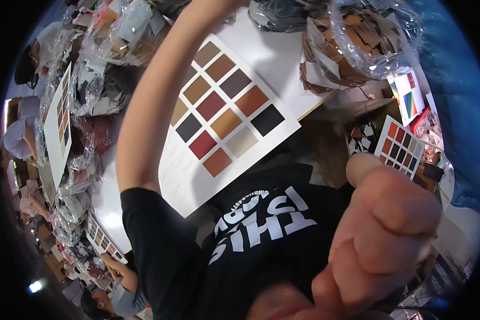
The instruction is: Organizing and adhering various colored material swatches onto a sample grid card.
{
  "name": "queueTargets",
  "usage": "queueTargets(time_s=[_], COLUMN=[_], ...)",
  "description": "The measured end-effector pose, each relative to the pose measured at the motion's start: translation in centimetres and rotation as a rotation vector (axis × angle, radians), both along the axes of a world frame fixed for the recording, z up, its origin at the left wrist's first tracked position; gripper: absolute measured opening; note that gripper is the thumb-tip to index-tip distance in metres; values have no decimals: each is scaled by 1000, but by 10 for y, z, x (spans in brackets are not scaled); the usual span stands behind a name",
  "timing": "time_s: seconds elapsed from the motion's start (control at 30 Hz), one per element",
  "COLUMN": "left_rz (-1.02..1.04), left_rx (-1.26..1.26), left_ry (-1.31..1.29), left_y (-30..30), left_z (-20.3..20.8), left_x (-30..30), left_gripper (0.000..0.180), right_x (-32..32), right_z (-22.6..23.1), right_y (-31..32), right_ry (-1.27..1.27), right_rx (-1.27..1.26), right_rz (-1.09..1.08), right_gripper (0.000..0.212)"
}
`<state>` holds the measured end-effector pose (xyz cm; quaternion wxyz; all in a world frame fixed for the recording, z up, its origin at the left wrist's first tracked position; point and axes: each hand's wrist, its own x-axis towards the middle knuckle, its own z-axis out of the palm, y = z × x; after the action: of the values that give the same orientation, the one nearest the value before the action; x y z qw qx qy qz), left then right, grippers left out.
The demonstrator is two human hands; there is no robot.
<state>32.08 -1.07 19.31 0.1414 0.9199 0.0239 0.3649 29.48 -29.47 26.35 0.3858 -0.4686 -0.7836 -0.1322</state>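
Observation:
A large white sample board (189, 194) with rows of brown, ochre, red, grey and black squares lies in front of my black T-shirt, partly over the table. My left forearm (160, 90) reaches across the board's left side and leaves the picture at the top. My left hand is beyond the edge. Close to the camera at the lower right is my right hand (384, 224), raised with its fingers curled tightly. Whether anything is inside those fingers is hidden.
Boxes of cut card pieces (325, 58) wrapped in clear plastic stand at the far right of the white table (282, 50). Another colour board (56, 133) is propped at the left among plastic-wrapped piles. A smaller colour card (400, 146) sits right. People (125, 293) work at the left.

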Motion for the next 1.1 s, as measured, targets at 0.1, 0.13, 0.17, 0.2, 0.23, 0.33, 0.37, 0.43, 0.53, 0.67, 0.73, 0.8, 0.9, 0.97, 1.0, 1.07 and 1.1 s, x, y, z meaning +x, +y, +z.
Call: queueTargets(time_s=[0.1, 0.13, 0.17, 0.2, 0.23, 0.33, 0.37, 0.43, 0.53, 0.67, 0.73, 0.8, 0.9, 0.97, 1.0, 1.07, 1.1], left_rz=[91, 152, 168, 146, 154, 122, 106, 102, 83, 250, 240, 275, 217, 150, 127, 73, 43], left_rx=[-63, -100, -112, -62, 0, -52, -2, 41, 27, -93, -48, -79, -282, -479, -570, -758, -852], left_ry=[168, 307, 392, 422, 457, 414, 388, 327, 282, 305, 341, -14, -67, -122, -153, -218, -253], left_y=[19, 18, 18, 19, 24, 21, 19, 25, 28, 20, 22, 24, 14, -5, -11, -34, -37], left_z=[7, 7, 5, -2, -7, -9, -9, -17, -21, -22, -30, -29, -10, 4, 13, 32, 40], left_x=[46, 65, 79, 92, 96, 103, 103, 107, 108, 110, 117, 105, 81, 34, 1, -61, -68], left_gripper=[20, 23, 24, 22, 20, 16, 14, 13, 13, 16, 18, 16, 15, 14, 14, 13, 13], right_x=[17, 16, 27, 33, 39, 69, 81, 95, 116, 144, 147, 143, 150, 154, 154, 155, 155], right_z=[-14, -34, -38, -46, -57, -70, -68, -65, -61, -83, -84, -82, -89, -90, -89, -86, -84], right_y=[-1, -3, -7, -13, -15, -25, -30, -22, 4, 37, 44, 58, 65, 66, 68, 68, 69], right_ry=[-183, -86, -43, -6, 40, 65, 62, 214, 241, 63, 4, -27, -97, -115, -100, -43, 15], right_rx=[-118, -1, -21, 1, 41, 117, 61, -21, -244, -440, -524, -518, -495, -508, -528, -573, -619], right_rz=[139, 15, -68, -194, -294, -583, -668, -803, -858, -824, -824, -827, -886, -935, -935, -897, -869], right_gripper=[32, 27, 23, 22, 20, 16, 16, 16, 16, 19, 20, 19, 17, 16, 17, 18, 19])
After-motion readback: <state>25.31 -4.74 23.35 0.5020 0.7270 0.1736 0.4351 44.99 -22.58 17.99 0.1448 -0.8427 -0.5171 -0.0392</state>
